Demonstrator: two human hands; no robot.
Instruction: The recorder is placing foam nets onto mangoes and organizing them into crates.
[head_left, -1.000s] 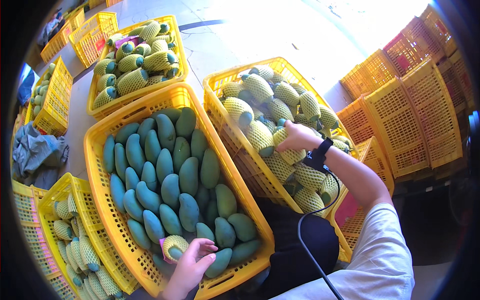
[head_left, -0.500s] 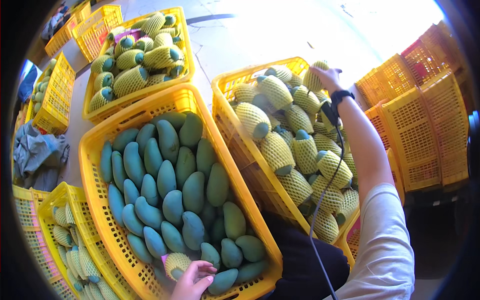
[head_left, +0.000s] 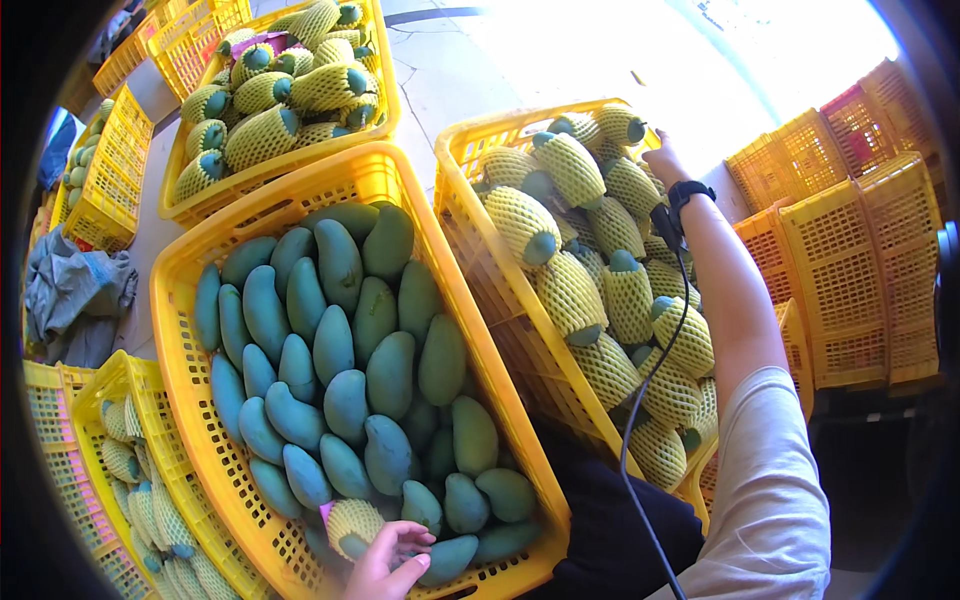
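Note:
My left hand [head_left: 390,562] is low over the near end of a yellow crate [head_left: 555,480] of bare green mangoes [head_left: 345,400]. Its thumb and curled fingers are apart with nothing seen between them. Just beside its fingers lies one mango in a pale foam net sleeve [head_left: 355,522], a bit of pink showing at its edge. My right hand [head_left: 668,160], arm stretched out, is at the far right corner of a second yellow crate [head_left: 480,290] full of net-sleeved mangoes [head_left: 575,170]. Its thumb and finger are apart, next to a sleeved mango [head_left: 622,125].
A black wristband [head_left: 688,190] on my right wrist has a dark cable [head_left: 628,440] running down across the second crate. Another crate of sleeved mangoes [head_left: 265,140] stands at far left. Stacked yellow crates [head_left: 850,270] rise at right. Grey cloth [head_left: 75,290] lies at left.
My right hand has let go of a sleeved mango, which now lies at the second crate's far end. The hand has drawn slightly right. My left hand has barely moved; the view has shifted a little.

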